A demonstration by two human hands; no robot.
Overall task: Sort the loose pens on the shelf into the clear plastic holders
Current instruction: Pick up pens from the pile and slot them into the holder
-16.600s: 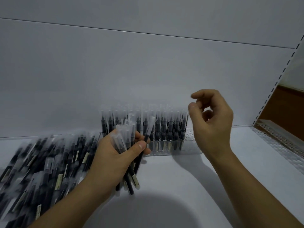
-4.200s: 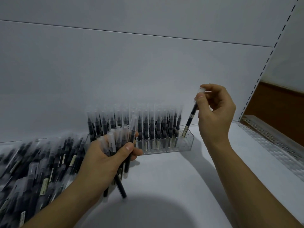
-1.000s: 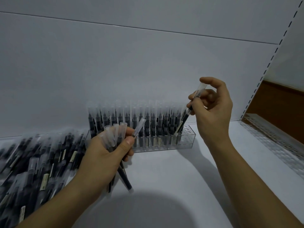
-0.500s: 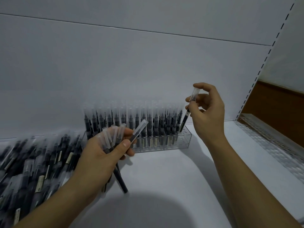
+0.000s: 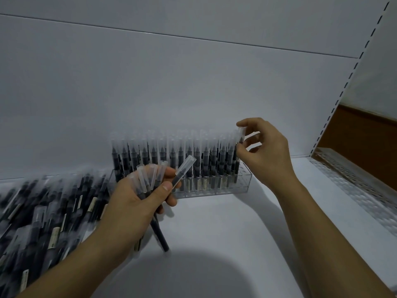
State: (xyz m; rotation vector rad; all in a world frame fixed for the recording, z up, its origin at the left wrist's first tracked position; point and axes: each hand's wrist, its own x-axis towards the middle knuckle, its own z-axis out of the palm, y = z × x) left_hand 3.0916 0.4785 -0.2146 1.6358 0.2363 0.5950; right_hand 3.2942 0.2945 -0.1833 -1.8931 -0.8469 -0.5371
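Shelving first: a matte white metal shelf board (image 5: 236,233) fills the lower frame, backed by a smooth pale grey panel (image 5: 193,82).

The blurred heap of loose black pens with frosted clear caps (image 5: 43,211) covers the lower left and is by far the largest share of pens, so I judge that most of the sorting is left to do.

At centre, against the back panel, stands the long clear plastic holder with rows of round slots (image 5: 242,186). It looks almost full of upright pens, and only its right end shows open holes. A second clear perforated holder (image 5: 354,181) lies along the right edge with nothing in it, presumably next to be filled.

The left hand (image 5: 137,203), at lower centre, is closed around a small bundle of black pens (image 5: 148,179), caps up and barrels slim and smooth. One of them (image 5: 184,168) juts toward the upper right.

The right hand (image 5: 266,151), right of centre, pinches the cap of a single black pen (image 5: 241,134) between thumb and forefinger at the filled holder's right end. Whether that pen is fully seated I cannot tell.
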